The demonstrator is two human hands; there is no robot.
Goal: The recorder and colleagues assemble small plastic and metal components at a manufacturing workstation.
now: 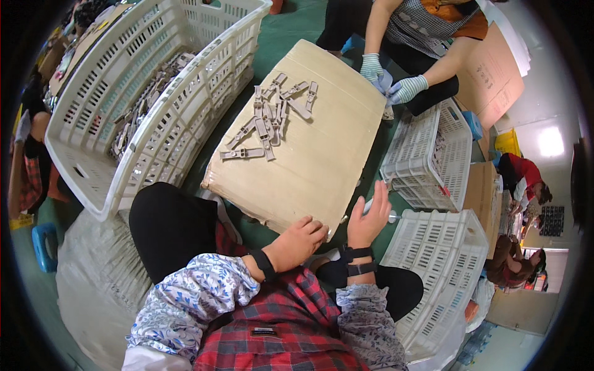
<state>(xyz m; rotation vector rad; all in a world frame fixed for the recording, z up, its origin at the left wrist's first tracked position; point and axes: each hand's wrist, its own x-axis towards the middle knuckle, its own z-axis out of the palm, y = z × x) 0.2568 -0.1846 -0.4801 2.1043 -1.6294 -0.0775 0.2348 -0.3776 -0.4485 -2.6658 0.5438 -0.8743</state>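
My left hand (298,242) is at the near edge of a cardboard-topped work surface (334,117), its fingers curled together and what is under them hidden. To its right, my right hand (369,217) is raised with the fingers pointing up. A slim pale tool (393,216) lies across that palm by the thumb and pokes out on the far side; its kind cannot be made out. Farther up the cardboard lies a loose pile of several grey-beige plastic clip-like parts (267,120), apart from both hands.
A large white slatted crate (173,117) with many small parts stands on the left. Two more white crates, one farther (427,154) and one nearer (433,266), stand on the right. Across from me a co-worker's striped gloves (408,88) hold something bluish. Other people sit at far right.
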